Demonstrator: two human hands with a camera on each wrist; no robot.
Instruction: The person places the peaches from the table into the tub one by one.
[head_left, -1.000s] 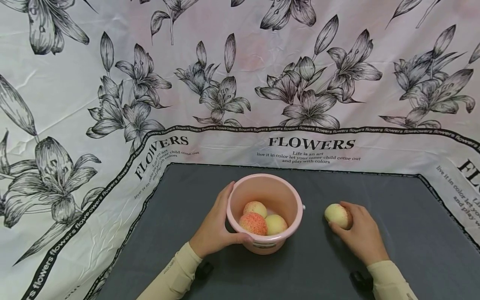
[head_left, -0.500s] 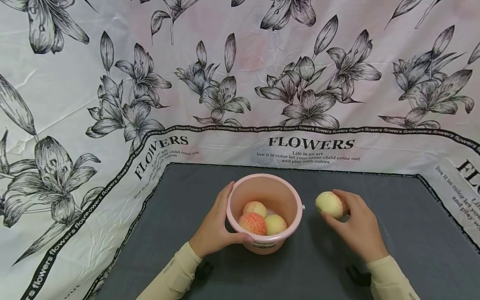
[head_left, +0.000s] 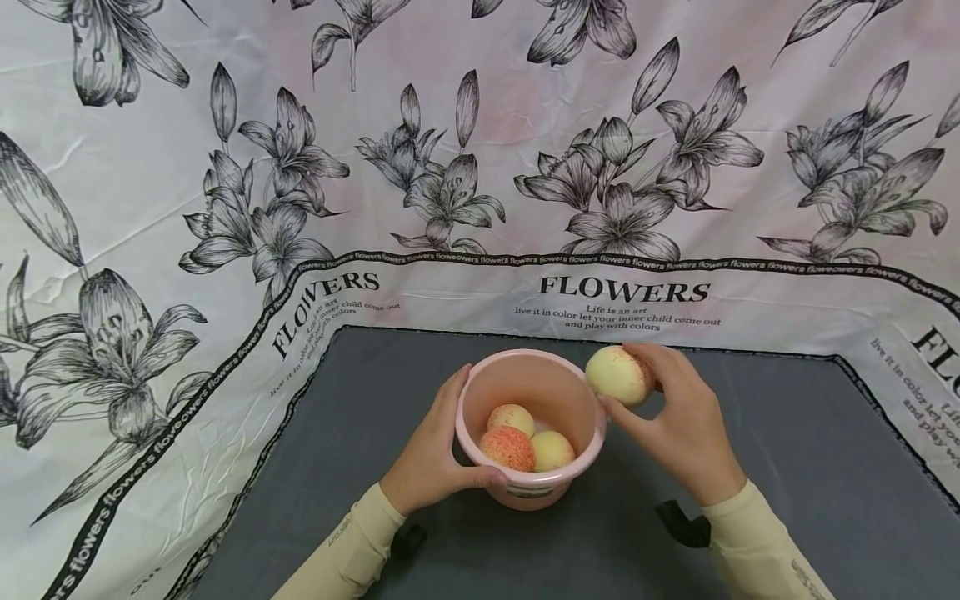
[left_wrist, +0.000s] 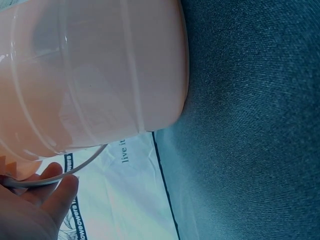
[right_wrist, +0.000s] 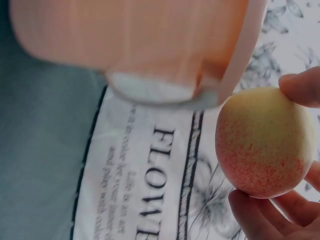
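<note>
A pink bucket (head_left: pixel 528 492) stands on the dark grey surface. Inside it lie one mostly red peach (head_left: pixel 508 448) and two yellowish peaches, one at the back (head_left: pixel 512 419) and one at the right (head_left: pixel 553 451). My left hand (head_left: pixel 427 458) holds the bucket by its left side, thumb along the front of the rim. The bucket's thin handle (left_wrist: pixel 82 167) shows by the fingers in the left wrist view. Above the bucket's right rim, my right hand (head_left: pixel 686 417) pinches a yellow peach (right_wrist: pixel 267 142) with red speckles between thumb and fingers.
White cloth with black lily drawings (head_left: pixel 618 225) and FLOWERS lettering (head_left: pixel 624 289) rises behind and beside the grey surface (head_left: pixel 360 375). A black strap (head_left: pixel 682 525) sits at the right wrist, and another dark piece (head_left: pixel 408 540) is beside the left wrist.
My right hand has raised the yellow peach and brought it leftward and away from me, from beside the bucket to its right rim. The left hand and bucket keep their place.
</note>
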